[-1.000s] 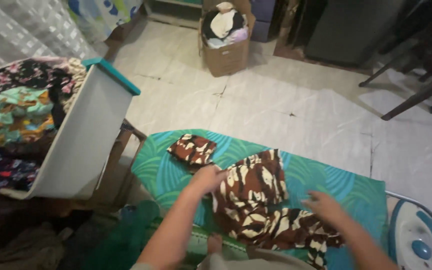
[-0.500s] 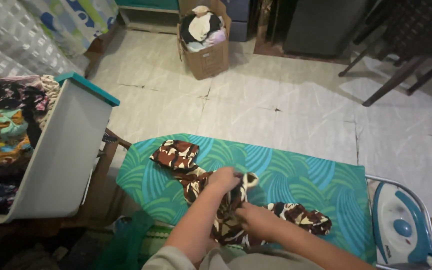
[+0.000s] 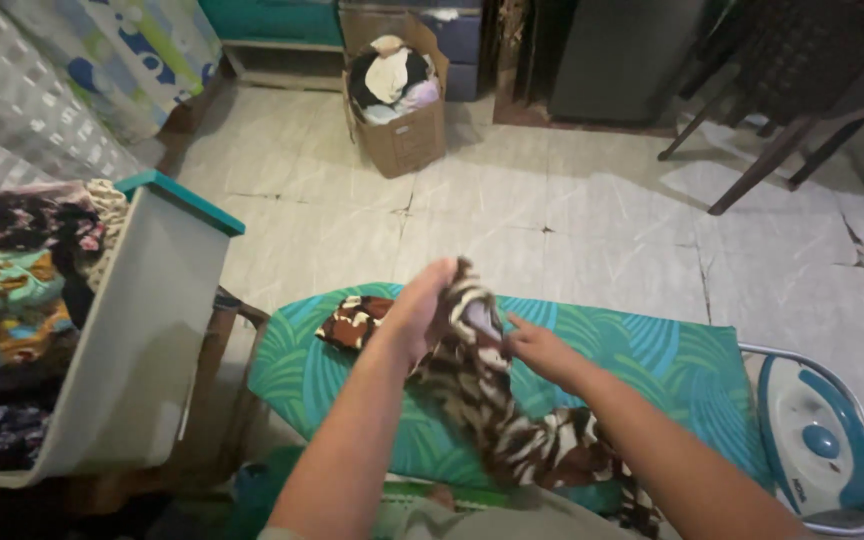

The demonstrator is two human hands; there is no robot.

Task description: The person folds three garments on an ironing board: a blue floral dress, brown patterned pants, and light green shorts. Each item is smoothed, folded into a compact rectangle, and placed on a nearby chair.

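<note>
A brown, black and cream patterned garment (image 3: pixel 512 425) hangs from both my hands above a green leaf-print ironing board (image 3: pixel 642 365). My left hand (image 3: pixel 422 305) grips its top edge, raised off the board. My right hand (image 3: pixel 537 345) pinches the cloth just beside it. The garment's lower part trails down onto the board's near edge. A small folded piece of the same pattern (image 3: pixel 352 320) lies on the board's left end, partly hidden behind my left hand.
A white and blue iron (image 3: pixel 817 445) rests at the board's right end. A white tub with a teal rim (image 3: pixel 137 330), full of colourful clothes, stands left. A cardboard box of clothes (image 3: pixel 397 95) sits on the tiled floor; dark chair legs at the far right.
The garment lay spread flat on the board; both hands gathered it at the middle and lifted it off the surface. The camera view shifted slightly.
</note>
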